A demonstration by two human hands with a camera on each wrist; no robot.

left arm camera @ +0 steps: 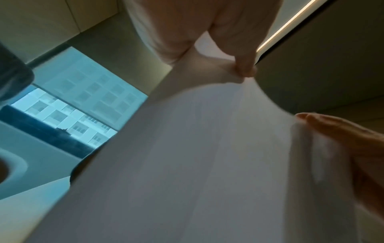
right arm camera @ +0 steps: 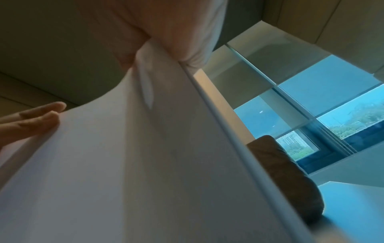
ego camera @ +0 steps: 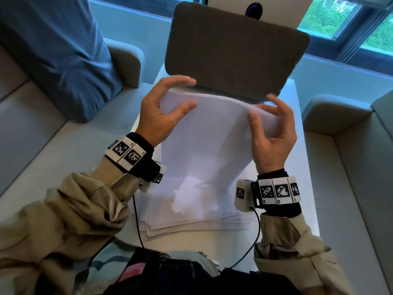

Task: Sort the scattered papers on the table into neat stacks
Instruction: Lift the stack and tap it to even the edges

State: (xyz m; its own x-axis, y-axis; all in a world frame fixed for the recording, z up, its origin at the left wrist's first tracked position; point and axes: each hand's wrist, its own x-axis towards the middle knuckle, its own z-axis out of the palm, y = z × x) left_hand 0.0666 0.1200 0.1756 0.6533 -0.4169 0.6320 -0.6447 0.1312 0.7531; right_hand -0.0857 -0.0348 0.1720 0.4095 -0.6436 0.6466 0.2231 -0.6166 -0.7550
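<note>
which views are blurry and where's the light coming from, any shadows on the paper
Head view: mostly sharp, daylight from the window behind, bluish cast; hand shadows fall on the held sheets, whose top edge is slightly smeared. Left wrist view: soft with motion blur, sheets grey and backlit. Right wrist view: same blur, sheets dim, window bright.

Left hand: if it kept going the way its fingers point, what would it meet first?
Probably the grey cushion just beyond the left hand, which holds the paper sheets; the gap between fingertips and cushion is unclear.

Two hands (ego camera: 161, 116) (ego camera: 270, 133), one held sheaf of papers (ego camera: 204, 133), perhaps five loose sheets (ego camera: 191, 226), one cushion (ego camera: 234, 50).
</note>
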